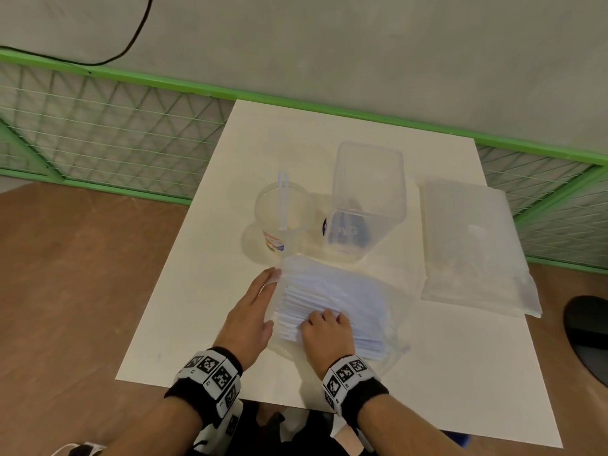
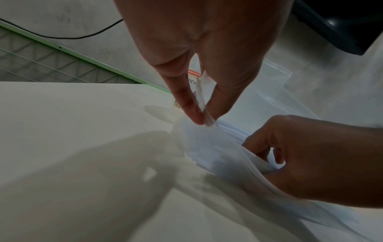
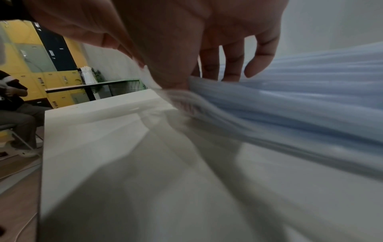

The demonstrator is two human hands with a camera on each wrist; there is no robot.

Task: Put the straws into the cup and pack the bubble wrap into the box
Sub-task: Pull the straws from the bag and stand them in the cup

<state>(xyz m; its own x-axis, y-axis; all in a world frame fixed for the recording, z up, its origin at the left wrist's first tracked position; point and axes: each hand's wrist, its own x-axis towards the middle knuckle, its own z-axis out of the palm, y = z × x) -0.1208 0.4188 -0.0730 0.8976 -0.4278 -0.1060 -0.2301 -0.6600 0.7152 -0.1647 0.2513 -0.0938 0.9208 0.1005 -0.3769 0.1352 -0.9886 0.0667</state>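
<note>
A stack of pale blue bubble wrap [image 1: 335, 297] lies on the white board [image 1: 197, 291], just in front of the cup and box. My left hand [image 1: 253, 311] lies along the stack's left edge; in the left wrist view its thumb and finger [image 2: 186, 104] pinch a sheet corner of the bubble wrap [image 2: 207, 144]. My right hand [image 1: 325, 330] curls over the near edge, gripping several sheets [image 3: 311, 98]. The clear cup [image 1: 273, 238] stands upright with straws [image 1: 283, 199] inside. To its right sits the clear box [image 1: 368, 179], open and with nothing inside.
A flat clear plastic piece [image 1: 470, 245] lies right of the box. A green wire fence [image 1: 98, 120] runs behind the board. A black round object [image 1: 589, 330] sits at the right edge. A seated person [image 3: 14, 101] is off to the left.
</note>
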